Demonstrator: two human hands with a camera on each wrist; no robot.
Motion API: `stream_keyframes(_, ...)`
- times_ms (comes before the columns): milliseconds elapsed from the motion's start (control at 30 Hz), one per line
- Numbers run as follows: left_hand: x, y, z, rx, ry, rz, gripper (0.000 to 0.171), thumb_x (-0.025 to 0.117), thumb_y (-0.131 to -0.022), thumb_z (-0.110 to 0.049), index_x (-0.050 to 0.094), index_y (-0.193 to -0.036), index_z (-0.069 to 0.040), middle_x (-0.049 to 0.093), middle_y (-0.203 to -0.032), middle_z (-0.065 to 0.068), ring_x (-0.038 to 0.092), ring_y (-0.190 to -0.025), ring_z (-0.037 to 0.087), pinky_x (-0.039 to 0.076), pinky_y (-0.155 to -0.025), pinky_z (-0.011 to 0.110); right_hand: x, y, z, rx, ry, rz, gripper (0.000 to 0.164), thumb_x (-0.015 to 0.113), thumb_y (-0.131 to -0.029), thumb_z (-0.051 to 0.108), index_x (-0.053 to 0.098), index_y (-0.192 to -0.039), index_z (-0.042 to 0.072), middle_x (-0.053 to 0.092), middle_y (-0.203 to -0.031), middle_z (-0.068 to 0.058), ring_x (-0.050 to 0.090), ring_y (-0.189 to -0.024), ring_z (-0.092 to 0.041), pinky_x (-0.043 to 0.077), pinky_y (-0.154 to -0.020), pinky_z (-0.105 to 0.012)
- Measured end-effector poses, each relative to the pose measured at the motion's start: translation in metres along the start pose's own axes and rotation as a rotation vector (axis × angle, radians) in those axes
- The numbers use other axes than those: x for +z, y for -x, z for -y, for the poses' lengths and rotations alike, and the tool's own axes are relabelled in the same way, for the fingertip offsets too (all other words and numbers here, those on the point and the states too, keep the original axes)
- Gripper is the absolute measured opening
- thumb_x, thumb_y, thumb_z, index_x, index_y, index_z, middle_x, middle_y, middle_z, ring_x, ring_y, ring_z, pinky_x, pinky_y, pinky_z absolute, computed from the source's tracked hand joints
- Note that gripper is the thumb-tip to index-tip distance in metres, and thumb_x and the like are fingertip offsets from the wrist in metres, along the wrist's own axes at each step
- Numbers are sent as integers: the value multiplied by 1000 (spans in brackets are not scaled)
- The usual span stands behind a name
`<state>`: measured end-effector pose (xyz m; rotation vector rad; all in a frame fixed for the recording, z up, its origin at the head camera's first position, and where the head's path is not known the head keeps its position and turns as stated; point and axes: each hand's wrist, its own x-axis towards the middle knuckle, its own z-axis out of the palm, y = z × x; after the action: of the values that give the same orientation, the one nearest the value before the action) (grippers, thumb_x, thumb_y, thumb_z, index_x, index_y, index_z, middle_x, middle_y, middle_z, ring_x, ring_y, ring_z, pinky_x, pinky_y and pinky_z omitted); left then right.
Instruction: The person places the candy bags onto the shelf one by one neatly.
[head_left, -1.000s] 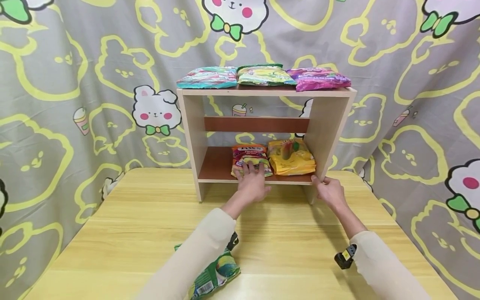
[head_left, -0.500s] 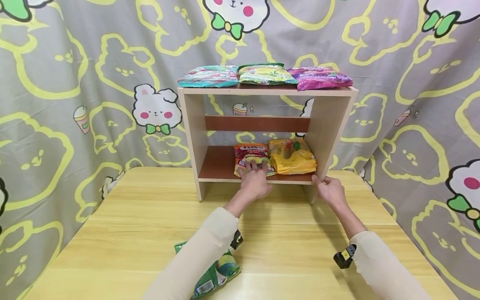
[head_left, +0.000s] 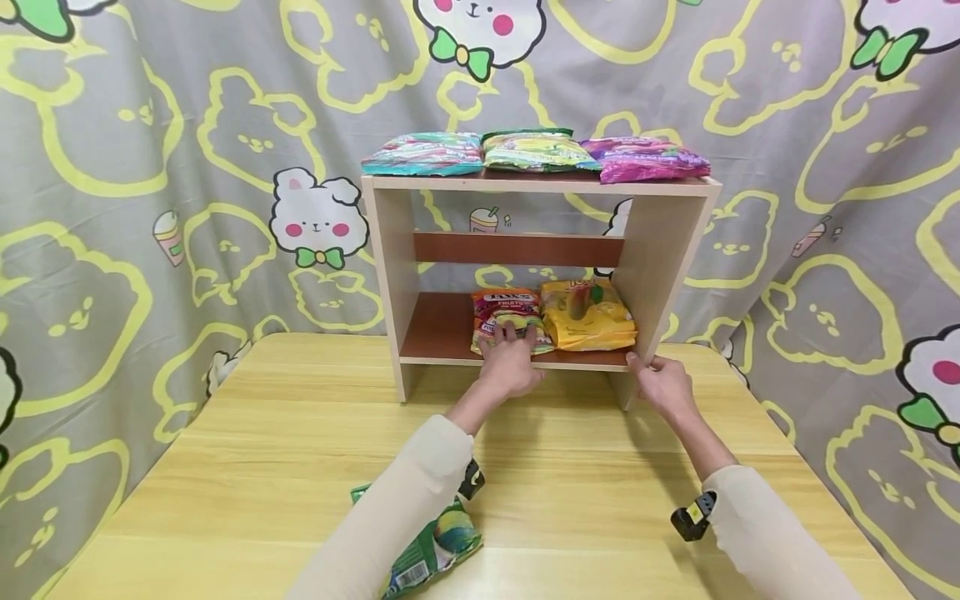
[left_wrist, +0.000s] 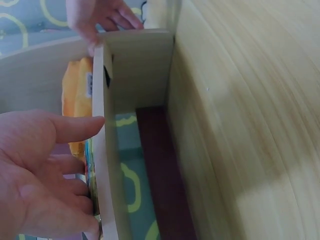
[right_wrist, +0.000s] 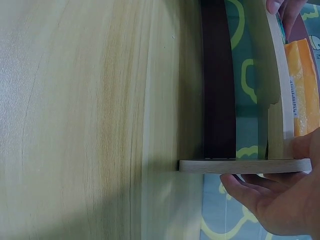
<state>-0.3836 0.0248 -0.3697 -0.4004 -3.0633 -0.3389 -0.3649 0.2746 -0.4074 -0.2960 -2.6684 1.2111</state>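
Observation:
My left hand [head_left: 510,368] rests its fingers on the front of a red and orange Fox's candy bag [head_left: 504,303] on the lower shelf. In the left wrist view its thumb lies straight at the shelf board's edge [left_wrist: 111,200]. At the lower right corner my right hand [head_left: 666,387] holds the small wooden shelf [head_left: 667,275]; in the right wrist view the thumb is inside and the fingers lie behind the side panel [right_wrist: 240,166]. Beside the Fox's bag, apart from both hands, sits a yellow candy bag with a mango picture [head_left: 588,321].
On the shelf's top board lie a teal bag [head_left: 426,155], a green and yellow bag [head_left: 536,152] and a purple bag [head_left: 648,160]. A green bag [head_left: 431,546] lies on the wooden table [head_left: 225,483], partly under the left sleeve. A patterned curtain [head_left: 247,133] hangs behind.
The Fox's bag has shifted slightly right, closer to the yellow bag, with my left hand on it. My right hand has kept its hold on the shelf corner.

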Motion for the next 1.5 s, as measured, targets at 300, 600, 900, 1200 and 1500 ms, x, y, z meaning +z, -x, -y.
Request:
stream_keyframes(300, -4, -3, 7, 44, 123, 23, 72, 60, -90, -40, 26, -151, -23, 19, -154, 23, 14, -141, 41, 14, -109, 64, 1, 0, -2, 4, -8, 15, 62, 46, -93, 54, 63, -121, 3, 70, -81, -18, 69, -76, -29, 44, -62, -32)
stream_keyframes(600, -17, -1, 16, 92, 346, -84, 41, 55, -87, -10, 61, -128, -13, 64, -123, 5, 56, -71, 21, 48, -67, 33, -1, -1, -2, 3, -15, 17, 59, 46, -93, 53, 63, -122, 4, 70, -89, -22, 69, -78, -31, 44, -62, -32)
stream_keyframes(900, -20, 1, 23, 133, 381, -88, 44, 51, -83, -3, 64, -124, -12, 64, -123, 3, 39, -53, 14, 38, -56, 27, -2, -1, -2, 12, -13, 22, 61, 45, -93, 55, 62, -123, 4, 69, -94, -23, 69, -83, -34, 45, -66, -34)
stream_keyframes(1200, -26, 7, 43, 150, 445, -102, 29, 54, -91, -11, 70, -115, -12, 67, -116, 2, 59, -79, 16, 44, -81, 33, 1, -1, -2, 3, -6, 15, 61, 46, -92, 56, 65, -120, 5, 70, -85, -18, 69, -81, -33, 44, -59, -31)
stream_keyframes(1500, -46, 26, 56, 148, 420, -173, 22, 59, -91, -16, 72, -108, -11, 71, -103, 2, 44, -51, 8, 38, -51, 24, 0, -1, -1, 6, -3, 10, 61, 46, -92, 55, 65, -118, 4, 70, -83, -19, 68, -74, -27, 43, -61, -31)
